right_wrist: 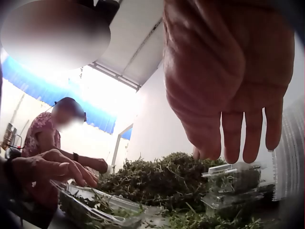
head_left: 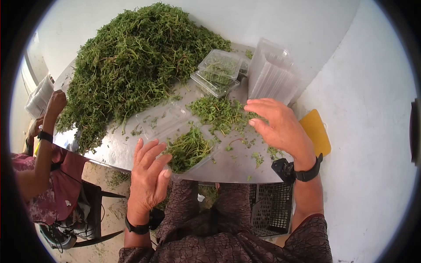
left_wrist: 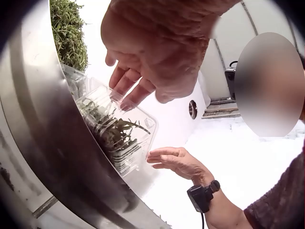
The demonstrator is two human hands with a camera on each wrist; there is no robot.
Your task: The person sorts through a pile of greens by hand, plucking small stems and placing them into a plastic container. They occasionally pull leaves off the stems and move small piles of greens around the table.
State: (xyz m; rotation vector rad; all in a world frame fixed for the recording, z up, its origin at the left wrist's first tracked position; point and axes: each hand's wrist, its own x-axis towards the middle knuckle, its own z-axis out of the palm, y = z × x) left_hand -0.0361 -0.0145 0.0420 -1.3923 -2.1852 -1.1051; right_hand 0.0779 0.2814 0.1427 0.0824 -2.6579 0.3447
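Observation:
A clear plastic clamshell container (head_left: pixel 208 159) lies opened near the table's front edge, its lid folded back toward the big pile. Leafy green stems (head_left: pixel 186 148) fill its base. My left hand (head_left: pixel 149 177) is at the container's left side, fingers extended with the tips close to its rim; in the left wrist view the fingers overlap the clear plastic. Over the right part of the table my right hand (head_left: pixel 277 125) hovers with fingers stretched out and nothing in them. Below and beside its fingertips is a loose heap of greens (head_left: pixel 219 113).
A large mound of greens (head_left: pixel 140 61) covers the back left. Two filled, closed containers (head_left: pixel 219 68) are stacked behind the loose heap, beside a tall stack of nested empties (head_left: pixel 269 72). A yellow board (head_left: pixel 315 133) is at the right. Another person (head_left: pixel 48 127) works at the left.

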